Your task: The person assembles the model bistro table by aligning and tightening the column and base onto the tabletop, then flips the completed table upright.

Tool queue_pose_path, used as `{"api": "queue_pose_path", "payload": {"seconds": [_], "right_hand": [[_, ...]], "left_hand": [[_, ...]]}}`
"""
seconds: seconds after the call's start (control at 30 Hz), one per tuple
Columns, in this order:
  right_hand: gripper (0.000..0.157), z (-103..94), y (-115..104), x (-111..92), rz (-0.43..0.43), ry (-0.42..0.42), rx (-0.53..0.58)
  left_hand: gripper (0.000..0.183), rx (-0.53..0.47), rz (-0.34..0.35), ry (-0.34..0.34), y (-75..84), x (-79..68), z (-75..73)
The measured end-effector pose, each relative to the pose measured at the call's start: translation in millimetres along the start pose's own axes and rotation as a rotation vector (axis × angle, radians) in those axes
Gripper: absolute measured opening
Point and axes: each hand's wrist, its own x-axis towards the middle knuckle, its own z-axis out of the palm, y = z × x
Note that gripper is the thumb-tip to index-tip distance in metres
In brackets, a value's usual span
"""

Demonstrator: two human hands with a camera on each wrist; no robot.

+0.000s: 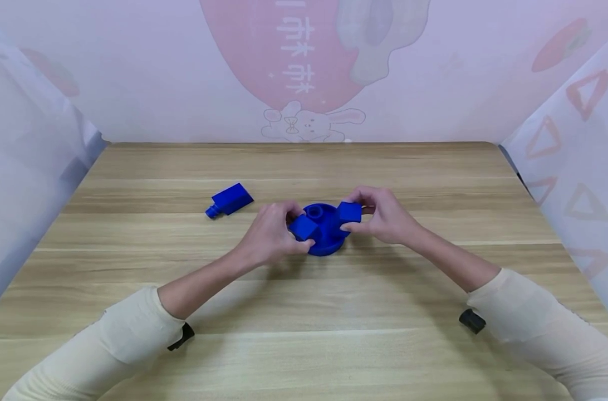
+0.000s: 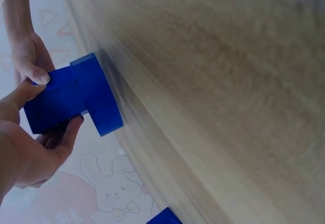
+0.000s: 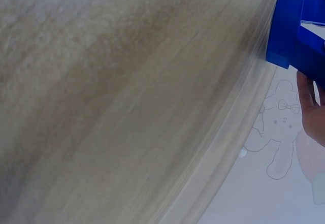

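Observation:
A round blue base [image 1: 326,249] with a raised rim and a ring-shaped socket [image 1: 314,211] rests on the table. My left hand [image 1: 269,234] grips a blue rectangular block [image 1: 303,227] between thumb and fingers over the base's left side. On the opposite side, my right hand [image 1: 388,217] pinches a second blue block [image 1: 350,211]. Seen from the left wrist, the left block [image 2: 53,99] meets the base [image 2: 101,97]; its lower end is hidden. The right block [image 3: 310,54] slants up from the base [image 3: 283,31] in the right wrist view.
Left of the base, a third blue block [image 1: 232,199] with a ridged round stub lies on its side on the wooden table [image 1: 314,334]. A pale printed sheet [image 1: 158,83] rises behind the table, with more sheets at both sides.

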Motion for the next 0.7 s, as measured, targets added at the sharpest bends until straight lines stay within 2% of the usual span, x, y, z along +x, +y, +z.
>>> {"api": "queue_pose_path", "payload": {"seconds": [0.7], "right_hand": [[0.035, 0.0, 1.5, 0.2, -0.002, 0.004, 0.004]], "left_hand": [[0.041, 0.01, 0.015, -0.01, 0.0, 1.6, -0.9]]}}
